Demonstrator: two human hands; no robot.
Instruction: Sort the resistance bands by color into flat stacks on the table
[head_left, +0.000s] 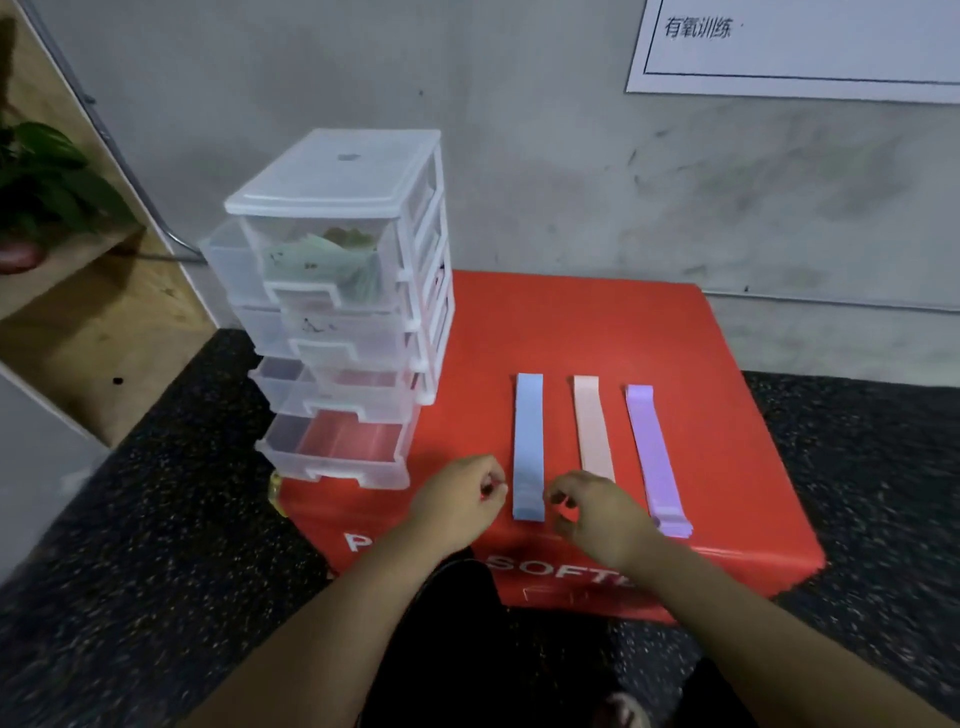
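Blue stack (528, 447), pink stack (592, 431) and purple stack (652, 457) lay flat on the counter (571, 322); green bands (332, 260) apparently remained in the drawer (304, 292). Left hand (457, 499) and right hand (597, 514) had fingers loosely curled, empty.

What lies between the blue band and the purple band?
The pink band lies between the blue band and the purple band, flat on the red mat and touching neither; the head view shows it.

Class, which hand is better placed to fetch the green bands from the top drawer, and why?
Probably the left hand: it hovers on the same side of the blue band as the drawer unit, while the right hand must cross over.
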